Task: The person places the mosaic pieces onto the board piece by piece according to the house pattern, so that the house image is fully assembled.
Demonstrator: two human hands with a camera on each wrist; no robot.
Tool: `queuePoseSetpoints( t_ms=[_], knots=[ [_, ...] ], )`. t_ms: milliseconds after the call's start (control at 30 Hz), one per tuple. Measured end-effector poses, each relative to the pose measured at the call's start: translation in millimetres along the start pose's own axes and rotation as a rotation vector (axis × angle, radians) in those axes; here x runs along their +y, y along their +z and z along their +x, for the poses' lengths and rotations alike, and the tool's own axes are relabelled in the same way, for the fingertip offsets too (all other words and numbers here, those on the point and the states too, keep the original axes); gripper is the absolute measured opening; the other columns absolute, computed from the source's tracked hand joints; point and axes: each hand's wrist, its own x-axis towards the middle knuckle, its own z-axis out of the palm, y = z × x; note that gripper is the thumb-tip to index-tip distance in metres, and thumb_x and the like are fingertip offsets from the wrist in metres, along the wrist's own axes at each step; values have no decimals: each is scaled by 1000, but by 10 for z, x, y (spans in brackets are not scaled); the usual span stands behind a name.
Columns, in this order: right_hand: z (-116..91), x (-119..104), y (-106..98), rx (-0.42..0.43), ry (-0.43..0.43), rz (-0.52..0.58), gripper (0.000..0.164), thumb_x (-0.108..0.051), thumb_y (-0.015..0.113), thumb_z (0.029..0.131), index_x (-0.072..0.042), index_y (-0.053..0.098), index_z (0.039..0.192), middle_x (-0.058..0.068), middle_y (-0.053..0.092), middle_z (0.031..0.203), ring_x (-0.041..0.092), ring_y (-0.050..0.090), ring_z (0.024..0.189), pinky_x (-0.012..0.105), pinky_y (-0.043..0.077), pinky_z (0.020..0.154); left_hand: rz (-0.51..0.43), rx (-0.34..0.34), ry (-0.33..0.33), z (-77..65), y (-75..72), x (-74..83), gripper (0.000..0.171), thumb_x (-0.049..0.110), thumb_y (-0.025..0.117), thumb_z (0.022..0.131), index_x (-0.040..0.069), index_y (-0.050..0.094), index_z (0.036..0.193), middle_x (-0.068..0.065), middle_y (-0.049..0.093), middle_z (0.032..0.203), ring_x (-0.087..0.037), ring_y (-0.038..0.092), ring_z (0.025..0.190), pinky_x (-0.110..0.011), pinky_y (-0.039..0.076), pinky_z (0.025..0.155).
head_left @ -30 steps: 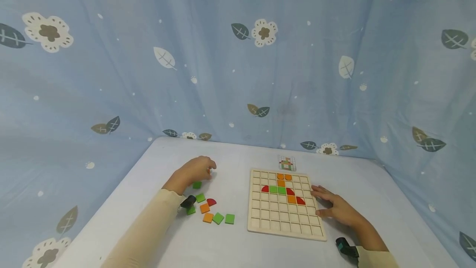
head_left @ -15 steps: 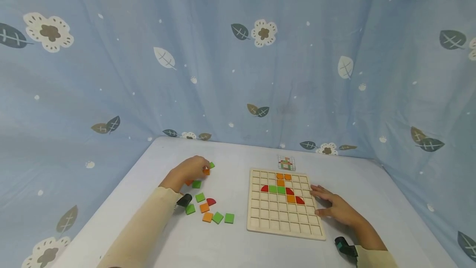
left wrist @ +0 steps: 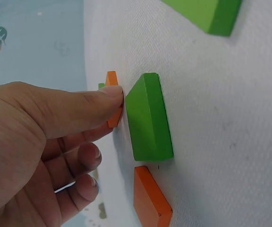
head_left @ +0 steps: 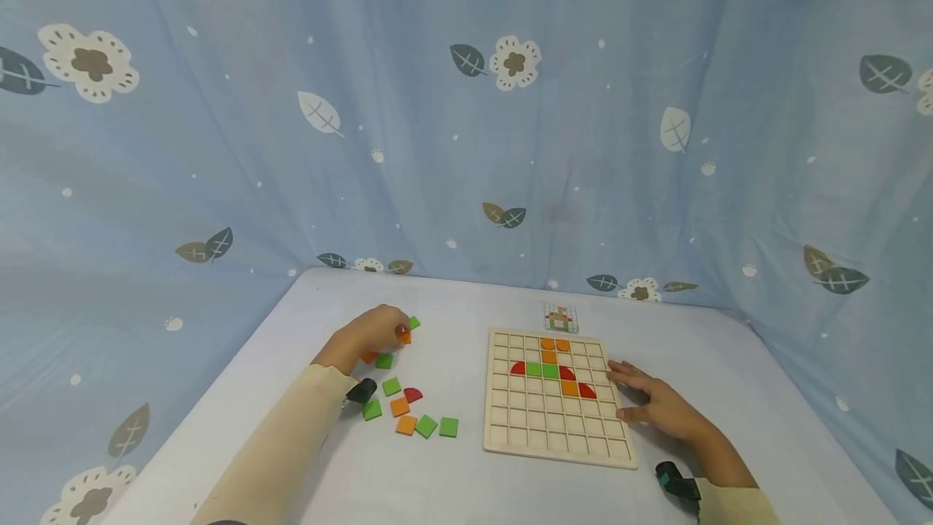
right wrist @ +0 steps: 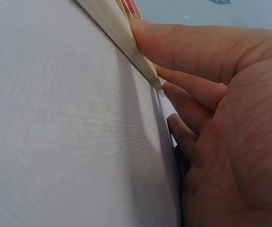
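Observation:
My left hand (head_left: 377,329) is at the far left of the table and pinches an orange tile (left wrist: 111,77) between thumb and index finger. Right beside that thumb lies a green square tile (left wrist: 148,118), and another orange tile (left wrist: 150,198) is below it in the left wrist view. A wooden grid board (head_left: 528,432) holds several orange, green and red pieces in its upper cells. Against the board's right edge rests my right hand (head_left: 662,410), its fingers relaxed and its thumb touching the rim (right wrist: 122,38).
More loose tiles are scattered left of the board: a red quarter-round piece (head_left: 412,394), an orange tile (head_left: 406,425) and a green tile (head_left: 449,427) among them. Behind the board lies a small pattern card (head_left: 560,318). A blue curtain (head_left: 408,152) hangs along the table's back.
My left hand first drew back a little to the left, uncovering a green tile near its fingertips, and then stayed over the orange tile. The right hand and the board kept their places.

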Motion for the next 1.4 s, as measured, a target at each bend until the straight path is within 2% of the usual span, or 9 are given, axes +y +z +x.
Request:
queuePoseSetpoints(
  t_ms=[200,333,567,800,1167,1400],
  knots=[
    [23,5,-10,1,12,-1,76,-33,81,73,-1,55,136,21,34,151,49,17,139,70,14,104,22,12,27,9,8,29,25,7,71,87,15,73,111,0,65,108,-18,53,91,-39,46,91],
    [39,10,-30,1,9,-10,75,-33,81,73,-2,54,137,21,33,151,49,17,139,70,14,104,59,9,85,36,13,91,23,9,72,88,15,73,110,1,66,107,-16,53,89,-37,47,90],
    [49,5,-60,3,9,-4,76,-33,81,74,-2,54,137,22,32,152,50,16,139,70,13,104,99,15,156,62,32,291,18,11,75,86,14,73,104,3,65,100,-15,57,91,-36,47,91],
    [39,30,-25,-8,16,12,77,-33,81,73,-1,54,137,23,32,151,50,16,139,70,14,104,93,6,194,55,111,444,21,12,74,87,13,73,108,3,66,103,-16,58,95,-37,47,91],
    [6,16,-11,-4,27,2,77,-35,81,73,-2,55,137,22,33,151,49,16,139,69,14,104,137,7,278,98,201,804,24,13,73,88,12,72,112,4,66,105,-13,59,96,-31,48,87],
    [9,32,-1,-4,21,10,76,-35,81,73,-3,55,137,21,32,152,49,16,140,69,14,104,160,14,287,111,267,990,24,14,73,88,15,73,111,5,66,105,-12,59,97,-30,47,89]
  ],
)
